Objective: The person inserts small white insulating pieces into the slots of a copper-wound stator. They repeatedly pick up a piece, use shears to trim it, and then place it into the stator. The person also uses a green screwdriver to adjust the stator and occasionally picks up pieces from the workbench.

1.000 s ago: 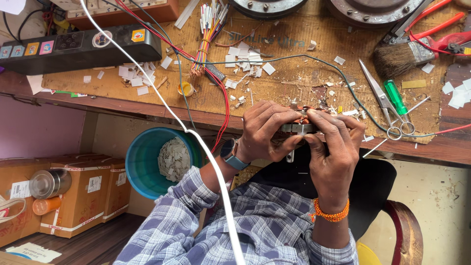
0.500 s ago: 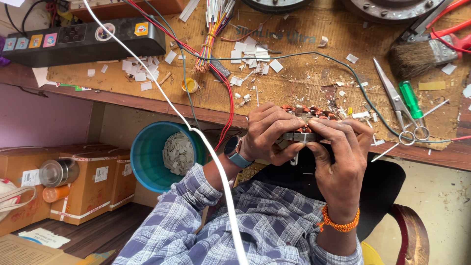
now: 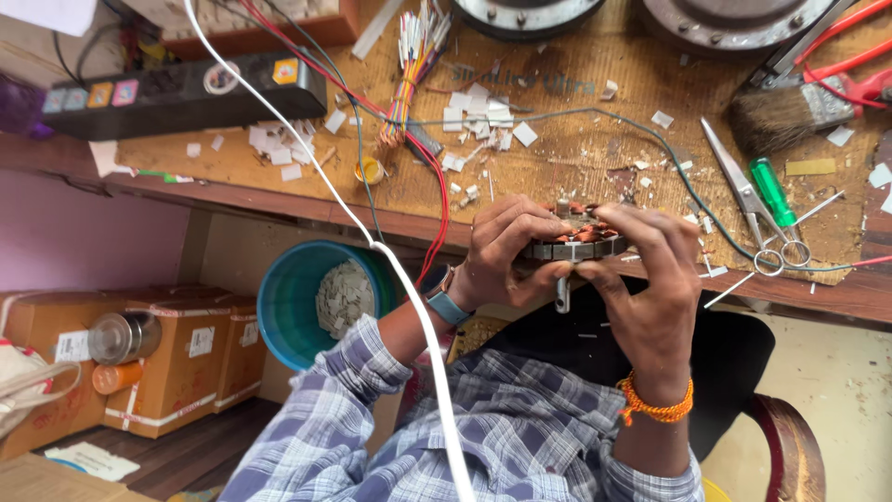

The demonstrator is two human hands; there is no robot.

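Note:
A round metal motor stator [image 3: 578, 244] with copper-coloured windings is held at the front edge of the wooden workbench [image 3: 576, 149]. My left hand [image 3: 509, 251] grips its left side, fingers curled over the top. My right hand [image 3: 650, 279] grips its right side, thumb underneath near a short metal shaft that pokes down. A blue watch sits on my left wrist and an orange thread band on my right wrist.
On the bench lie scissors [image 3: 748, 200], a green-handled screwdriver [image 3: 773, 191], a paint brush [image 3: 780, 112], red pliers [image 3: 855, 79], a bundle of coloured wires [image 3: 409, 65], white paper scraps and a black power strip [image 3: 186, 93]. A blue bucket [image 3: 307, 302] and cardboard boxes [image 3: 177, 358] stand below.
Both hands have stayed on the stator, turning it slightly. The camera view has shifted a little, so the bench sits lower in the picture.

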